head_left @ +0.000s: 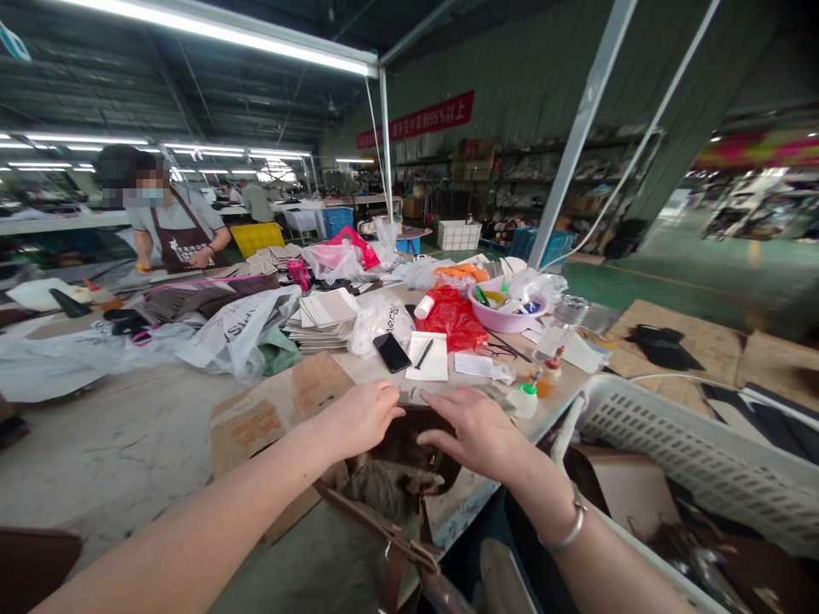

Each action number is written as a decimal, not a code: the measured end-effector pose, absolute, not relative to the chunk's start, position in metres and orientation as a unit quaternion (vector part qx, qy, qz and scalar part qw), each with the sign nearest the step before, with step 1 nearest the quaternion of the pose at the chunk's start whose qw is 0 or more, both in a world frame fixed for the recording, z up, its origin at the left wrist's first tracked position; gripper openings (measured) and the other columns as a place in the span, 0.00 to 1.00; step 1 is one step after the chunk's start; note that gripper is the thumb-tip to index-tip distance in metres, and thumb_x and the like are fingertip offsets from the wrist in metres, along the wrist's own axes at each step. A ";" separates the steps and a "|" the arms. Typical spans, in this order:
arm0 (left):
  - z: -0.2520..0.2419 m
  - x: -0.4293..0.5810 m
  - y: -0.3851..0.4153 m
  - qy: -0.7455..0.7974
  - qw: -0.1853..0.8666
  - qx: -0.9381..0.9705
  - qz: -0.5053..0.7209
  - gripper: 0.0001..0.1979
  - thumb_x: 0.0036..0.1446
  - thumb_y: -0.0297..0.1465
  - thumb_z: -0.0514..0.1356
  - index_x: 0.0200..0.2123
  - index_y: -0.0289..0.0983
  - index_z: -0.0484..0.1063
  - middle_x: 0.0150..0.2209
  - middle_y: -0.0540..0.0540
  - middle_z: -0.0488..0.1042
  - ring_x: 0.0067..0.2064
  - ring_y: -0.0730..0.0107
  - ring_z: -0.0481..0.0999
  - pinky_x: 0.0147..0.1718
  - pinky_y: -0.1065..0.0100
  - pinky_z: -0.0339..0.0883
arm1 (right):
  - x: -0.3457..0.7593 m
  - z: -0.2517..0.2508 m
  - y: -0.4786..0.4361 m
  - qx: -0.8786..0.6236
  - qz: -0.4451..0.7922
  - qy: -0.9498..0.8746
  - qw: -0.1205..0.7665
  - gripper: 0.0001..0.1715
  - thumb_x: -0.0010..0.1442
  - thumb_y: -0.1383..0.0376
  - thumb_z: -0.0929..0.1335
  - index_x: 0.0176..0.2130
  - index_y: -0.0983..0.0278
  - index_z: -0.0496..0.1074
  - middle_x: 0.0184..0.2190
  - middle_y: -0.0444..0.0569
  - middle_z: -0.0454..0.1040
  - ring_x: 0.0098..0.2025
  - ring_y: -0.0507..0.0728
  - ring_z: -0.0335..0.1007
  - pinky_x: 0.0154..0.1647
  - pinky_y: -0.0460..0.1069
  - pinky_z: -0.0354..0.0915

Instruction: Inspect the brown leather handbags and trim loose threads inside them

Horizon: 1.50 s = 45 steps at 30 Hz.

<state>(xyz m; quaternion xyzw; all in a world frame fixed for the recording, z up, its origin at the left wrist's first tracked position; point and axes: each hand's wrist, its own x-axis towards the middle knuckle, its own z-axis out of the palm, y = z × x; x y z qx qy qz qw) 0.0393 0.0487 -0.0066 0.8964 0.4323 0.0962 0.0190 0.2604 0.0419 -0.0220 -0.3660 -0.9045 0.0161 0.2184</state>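
A brown leather handbag [409, 456] lies tilted at the table's near edge, its mouth toward me and a greyish lining showing inside. Its strap hangs down over the front. My left hand [364, 415] has its fingers curled over the far rim of the bag, at the left. On the right side of the same rim is my right hand [477, 426], with the fingers over the edge and the thumb on the near side. The fingertips of both hands are partly hidden. Under the bag is a piece of brown cardboard [256, 418].
Beyond the hands lie a black phone [391, 351], a notepad [435, 358] with a pen, and a red plastic bag [451, 320]. A green-capped bottle [525, 397] stands near the right edge. At right is a white basket [691, 443] holding brown bags. A co-worker [182, 226] stands far left.
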 end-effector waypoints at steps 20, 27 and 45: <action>0.011 0.011 0.034 0.429 -0.002 0.898 0.098 0.11 0.51 0.40 0.62 0.30 0.38 0.73 0.41 0.48 0.76 0.39 0.65 0.74 0.52 0.54 0.55 | 0.238 -0.036 0.043 -0.415 0.011 -0.881 0.226 0.19 0.64 0.59 0.60 0.25 0.64 0.69 0.24 0.44 0.70 0.28 0.50 0.64 0.30 0.46 0.52; 0.001 0.007 0.036 0.445 -0.003 0.887 0.125 0.07 0.57 0.30 0.57 0.28 0.37 0.71 0.34 0.48 0.76 0.38 0.67 0.73 0.47 0.61 0.60 | 0.237 -0.031 0.035 -0.426 -0.013 -0.880 0.211 0.22 0.65 0.58 0.59 0.26 0.64 0.70 0.24 0.46 0.71 0.28 0.51 0.64 0.29 0.47 0.51; -0.010 0.015 0.041 0.516 0.013 0.836 0.183 0.07 0.55 0.27 0.55 0.25 0.36 0.67 0.27 0.47 0.71 0.32 0.68 0.71 0.32 0.68 0.62 | 0.240 -0.023 0.036 -0.406 0.066 -0.892 0.190 0.22 0.66 0.57 0.57 0.34 0.62 0.75 0.27 0.47 0.74 0.32 0.53 0.68 0.33 0.47 0.58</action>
